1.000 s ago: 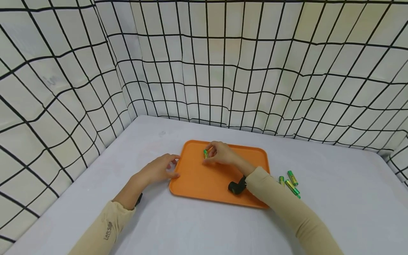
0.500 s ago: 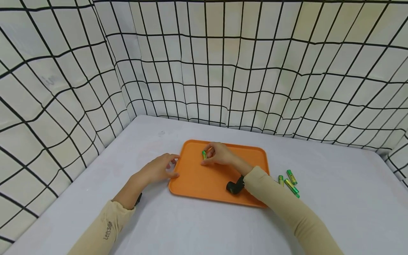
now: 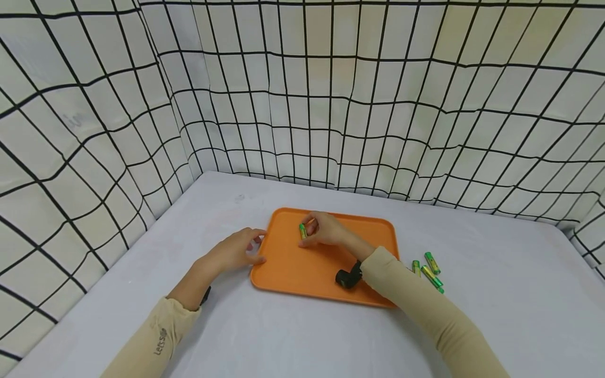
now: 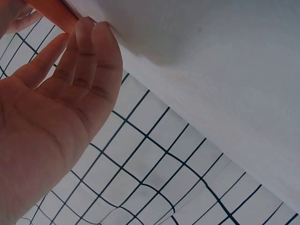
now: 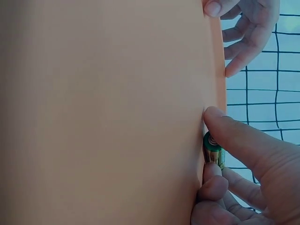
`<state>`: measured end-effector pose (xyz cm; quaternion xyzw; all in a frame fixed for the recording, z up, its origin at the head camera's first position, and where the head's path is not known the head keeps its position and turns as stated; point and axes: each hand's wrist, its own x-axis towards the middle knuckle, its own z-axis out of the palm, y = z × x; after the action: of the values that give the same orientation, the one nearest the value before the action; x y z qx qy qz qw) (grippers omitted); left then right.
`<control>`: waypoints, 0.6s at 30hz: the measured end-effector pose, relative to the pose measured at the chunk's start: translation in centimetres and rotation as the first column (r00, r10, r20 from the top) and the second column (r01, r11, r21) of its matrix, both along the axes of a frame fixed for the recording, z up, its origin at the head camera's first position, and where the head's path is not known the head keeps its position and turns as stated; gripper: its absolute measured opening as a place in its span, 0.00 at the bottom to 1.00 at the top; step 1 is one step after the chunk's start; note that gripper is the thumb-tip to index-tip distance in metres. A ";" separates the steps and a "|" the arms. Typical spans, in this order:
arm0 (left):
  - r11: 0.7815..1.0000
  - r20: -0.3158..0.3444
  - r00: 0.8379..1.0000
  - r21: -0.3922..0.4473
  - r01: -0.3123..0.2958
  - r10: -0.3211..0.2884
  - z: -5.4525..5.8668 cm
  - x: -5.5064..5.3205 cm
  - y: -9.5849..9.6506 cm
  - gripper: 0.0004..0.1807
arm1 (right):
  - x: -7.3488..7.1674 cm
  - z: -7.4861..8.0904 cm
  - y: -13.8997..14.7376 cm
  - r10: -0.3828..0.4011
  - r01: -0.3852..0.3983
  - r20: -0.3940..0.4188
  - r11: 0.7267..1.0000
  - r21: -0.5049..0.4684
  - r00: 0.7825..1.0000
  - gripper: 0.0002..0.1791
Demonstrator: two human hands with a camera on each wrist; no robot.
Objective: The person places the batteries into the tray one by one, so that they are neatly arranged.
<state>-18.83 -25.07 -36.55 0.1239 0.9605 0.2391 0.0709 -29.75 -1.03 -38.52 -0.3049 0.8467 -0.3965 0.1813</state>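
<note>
My right hand [image 3: 326, 229] pinches a green and gold battery [image 3: 303, 231] between thumb and fingers over the left half of the orange tray [image 3: 293, 275]. In the right wrist view, the battery [image 5: 213, 152] shows one round end beside the thumb, with its lower part behind the fingers. At the tray's left edge, my left hand [image 3: 236, 249] touches the rim with thumb and index finger spread apart. Its fingers [image 4: 105, 61] curve loosely in the left wrist view, with tips against the tray edge.
Several green and gold batteries [image 3: 432, 262] lie on the white table [image 3: 302, 336], right of the tray. A black rounded device [image 3: 348, 278] shows at the right cuff, above the tray. White walls with black netting [image 3: 302, 105] enclose the table's back and sides.
The right hand and its battery have shifted very slightly left, then stay nearly still. The left hand keeps its place at the tray edge.
</note>
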 end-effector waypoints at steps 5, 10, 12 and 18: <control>1.000 0.004 1.000 -0.003 -0.003 0.003 0.1 0.1 0.1 0.34 | 0.1 0.1 0.1 0.022 -0.022 0.011 1.000 -0.009 1.000 0.31; 1.000 0.004 1.000 -0.001 -0.002 0.002 0.1 0.1 0.1 0.34 | 0.1 0.1 0.3 0.026 -0.026 0.034 1.000 -0.009 0.999 0.31; 1.000 0.003 1.000 -0.001 -0.002 0.002 0.1 0.1 0.0 0.34 | 0.2 0.2 0.4 0.028 -0.027 0.046 1.000 -0.013 0.999 0.31; 1.000 0.005 1.000 0.001 -0.003 0.003 0.0 0.0 -0.1 0.34 | 0.2 0.3 0.6 0.025 -0.024 0.083 1.000 -0.014 0.996 0.32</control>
<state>-18.84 -25.13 -36.57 0.1219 0.9603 0.2398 0.0732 -29.58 -0.38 -38.19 -0.2996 0.8320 -0.4123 0.2191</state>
